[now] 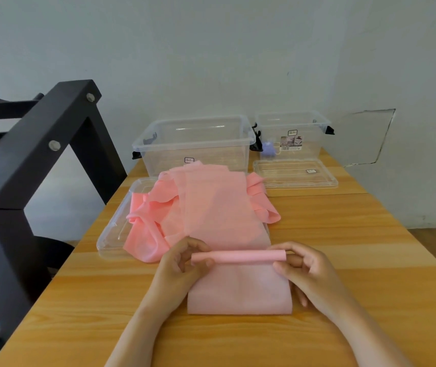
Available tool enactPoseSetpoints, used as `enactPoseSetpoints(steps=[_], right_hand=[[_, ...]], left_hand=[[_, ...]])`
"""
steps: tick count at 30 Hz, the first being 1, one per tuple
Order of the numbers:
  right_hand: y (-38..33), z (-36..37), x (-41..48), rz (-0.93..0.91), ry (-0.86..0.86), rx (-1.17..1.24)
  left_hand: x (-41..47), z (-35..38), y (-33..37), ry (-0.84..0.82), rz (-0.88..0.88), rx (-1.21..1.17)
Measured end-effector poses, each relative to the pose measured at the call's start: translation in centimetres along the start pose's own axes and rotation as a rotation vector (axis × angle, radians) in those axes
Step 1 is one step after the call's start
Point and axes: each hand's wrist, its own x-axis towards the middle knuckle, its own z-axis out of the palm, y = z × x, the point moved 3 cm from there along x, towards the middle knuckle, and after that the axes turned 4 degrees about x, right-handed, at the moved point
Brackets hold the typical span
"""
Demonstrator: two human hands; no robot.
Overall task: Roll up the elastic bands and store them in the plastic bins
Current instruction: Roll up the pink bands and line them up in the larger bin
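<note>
A pink elastic band (239, 292) lies flat on the wooden table (79, 300), with a tight roll (238, 256) formed across it. My left hand (182, 263) pinches the roll's left end. My right hand (304, 268) pinches its right end. Beyond the roll, the rest of the pink band stretches back into a loose heap (203, 207) that lies partly on a clear lid (113, 234). Two clear plastic bins stand at the back: a large one (193, 144) in the middle and a smaller one (293, 133) to its right.
A second clear lid (295, 173) lies in front of the smaller bin, which has a small lilac object (268, 149) inside. A black metal frame (39, 160) stands close to the table's left edge. A white wall rises behind the bins.
</note>
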Motion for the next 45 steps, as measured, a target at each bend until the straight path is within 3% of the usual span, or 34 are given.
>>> enactPoseSetpoints(steps=[10, 21, 29, 45], right_hand=[[0.05, 0.13, 0.06, 0.046, 0.018, 0.080], [0.06, 0.20, 0.08, 0.057, 0.040, 0.140], [-0.11, 0.39, 0.18, 0.054, -0.034, 0.029], [0.17, 0.21, 0.25, -0.027, -0.057, 0.000]], left_hand=[[-0.04, 0.19, -0.16, -0.051, -0.061, -0.025], [0.33, 0.66, -0.39, -0.094, -0.057, 0.122], [0.04, 0.43, -0.24, -0.058, -0.086, -0.059], [-0.04, 0.47, -0.17, -0.071, -0.093, -0.039]])
